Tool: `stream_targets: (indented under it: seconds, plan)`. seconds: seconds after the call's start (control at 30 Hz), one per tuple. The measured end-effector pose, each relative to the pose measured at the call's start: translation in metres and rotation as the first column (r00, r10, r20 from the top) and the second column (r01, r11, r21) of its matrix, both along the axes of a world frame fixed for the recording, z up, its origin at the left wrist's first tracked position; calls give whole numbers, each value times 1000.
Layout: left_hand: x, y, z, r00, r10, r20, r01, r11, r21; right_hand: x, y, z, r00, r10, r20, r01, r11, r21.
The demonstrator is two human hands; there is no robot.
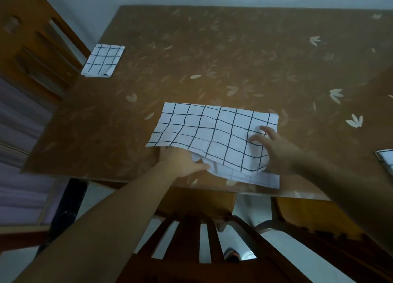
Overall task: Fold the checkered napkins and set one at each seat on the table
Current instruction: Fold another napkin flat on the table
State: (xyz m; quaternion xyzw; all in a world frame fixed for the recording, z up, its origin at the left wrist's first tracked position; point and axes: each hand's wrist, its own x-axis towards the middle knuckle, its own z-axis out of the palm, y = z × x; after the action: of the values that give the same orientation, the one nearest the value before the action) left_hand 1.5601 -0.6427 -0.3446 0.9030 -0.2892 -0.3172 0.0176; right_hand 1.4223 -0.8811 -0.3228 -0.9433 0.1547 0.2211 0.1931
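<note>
A white napkin with a black grid (212, 133) lies partly folded at the near edge of the brown table (234, 55). Its upper layer is lifted at the near side, with a lower layer showing beneath. My left hand (182, 162) reaches under the near left edge, fingers hidden beneath the cloth and thumb against the fold. My right hand (276, 148) lies on top of the napkin's right part with fingers spread. A folded napkin (103, 60) sits at the table's far left edge by a chair. Another napkin (387, 160) shows at the right frame edge.
A wooden chair (32, 44) stands at the table's left side. Directly below me is a slatted chair back (191, 240), pushed under the near edge, and a second seat (308, 214) sits to its right. The table has a leaf pattern.
</note>
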Motion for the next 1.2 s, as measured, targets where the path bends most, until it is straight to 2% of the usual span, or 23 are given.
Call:
stream_targets:
  seconds: [0.07, 0.17, 0.23, 0.3, 0.37, 0.43, 0.5, 0.57, 0.73, 0.9, 1.0, 1.13, 1.2]
  plan:
    - [0, 4, 0, 995, -6, 100, 9, 1000, -28, -6, 15, 5, 994, 85, -64, -94, 983, -157]
    - [0, 15, 0, 961, -58, 269, 83, 993, -84, -15, 39, 6, 982, 166, 92, -133, 946, -295]
    - [-2, 23, -3, 915, -87, 395, 145, 982, -118, -17, 52, 1, 928, 308, 209, -216, 903, -371]
    - [-4, 30, -8, 893, -35, 449, 163, 955, -249, -14, 61, -9, 889, 401, 221, -292, 869, -400]
    - [-6, 36, -15, 895, 9, 447, 160, 927, -339, -13, 66, -17, 914, 351, 202, -275, 904, -327]
    - [-7, 39, -20, 919, 45, 391, 106, 928, -357, -14, 63, -26, 941, 266, 211, -203, 938, -280]
    - [-7, 42, -24, 942, 87, 325, 54, 915, -400, -18, 59, -29, 941, 233, 245, -162, 947, -278]
    - [-8, 45, -26, 937, 85, 339, 79, 893, -442, -23, 54, -34, 922, 250, 295, -154, 938, -311]
    - [-5, 56, -26, 899, -14, 438, 203, 899, -388, -29, 42, -37, 899, 295, 323, -149, 900, -409]
    - [6, 83, -17, 908, -92, 409, 249, 903, -350, -38, 36, -22, 932, 244, 269, -125, 911, -393]
    - [5, 81, -12, 917, -24, 398, 201, 890, -409, -36, 44, -21, 938, 179, 297, -60, 928, -369]
    - [9, 59, -7, 859, 77, 505, 179, 880, -439, -25, 48, -21, 918, 73, 390, 59, 947, -316]
    - [15, 47, -8, 876, 67, 478, 154, 899, -409, -17, 46, -25, 935, 43, 353, 74, 948, -310]
